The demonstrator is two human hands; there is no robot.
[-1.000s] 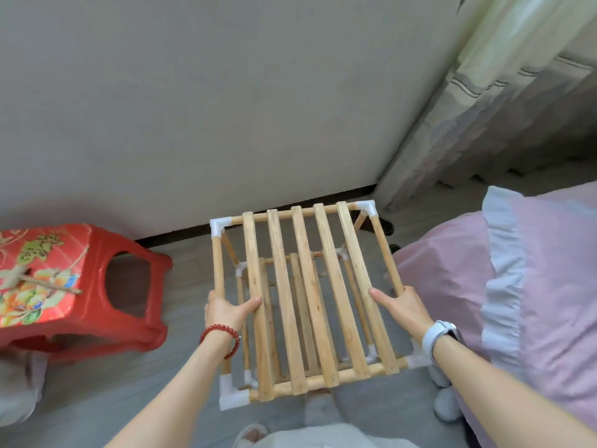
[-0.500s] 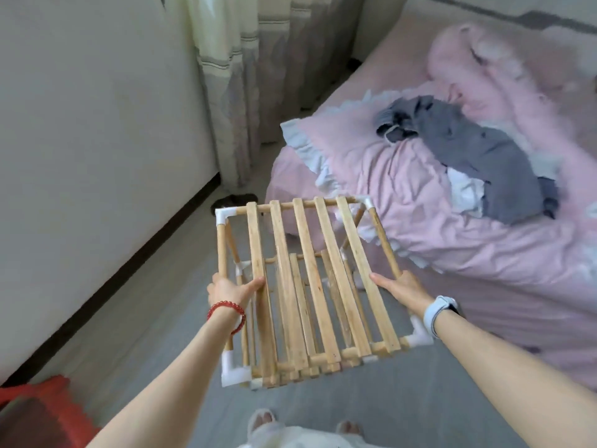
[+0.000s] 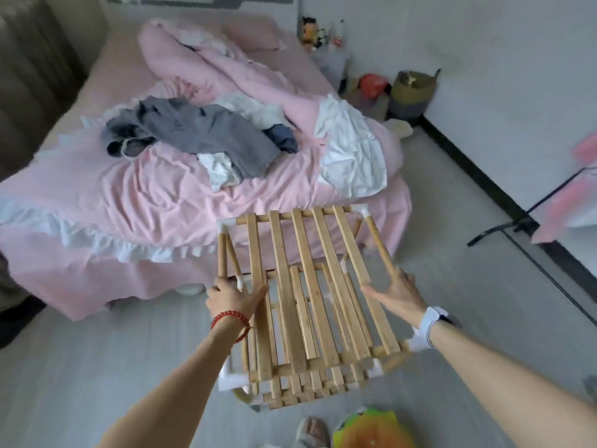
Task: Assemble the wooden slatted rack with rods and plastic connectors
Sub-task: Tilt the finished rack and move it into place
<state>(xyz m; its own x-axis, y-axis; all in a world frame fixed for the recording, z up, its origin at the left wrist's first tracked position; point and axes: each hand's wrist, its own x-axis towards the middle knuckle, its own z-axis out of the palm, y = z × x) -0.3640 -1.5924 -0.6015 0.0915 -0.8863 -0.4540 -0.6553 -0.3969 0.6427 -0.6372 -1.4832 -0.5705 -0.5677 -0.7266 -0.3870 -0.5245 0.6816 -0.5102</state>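
The wooden slatted rack [image 3: 307,286], two slatted tiers joined by rods and white plastic corner connectors [image 3: 226,379], is held up in the air in front of me. My left hand [image 3: 231,299], with a red bead bracelet at the wrist, grips the rack's left side rod, thumb over the outer slat. My right hand [image 3: 399,294], with a white watch at the wrist, holds the right side rod, fingers spread along it. The picture is blurred by motion.
A bed with pink bedding [image 3: 155,195] and a heap of grey and white clothes [image 3: 200,130] lies beyond the rack. A dark woven basket [image 3: 412,92] stands by the far wall. A black stand [image 3: 504,227] sits at the right. A colourful object [image 3: 371,428] and my slippered foot [image 3: 311,431] are below.
My view has swung far to the right, from the wall and red stool past the curtain to the bed. The rack stays held in both hands and has turned with me.
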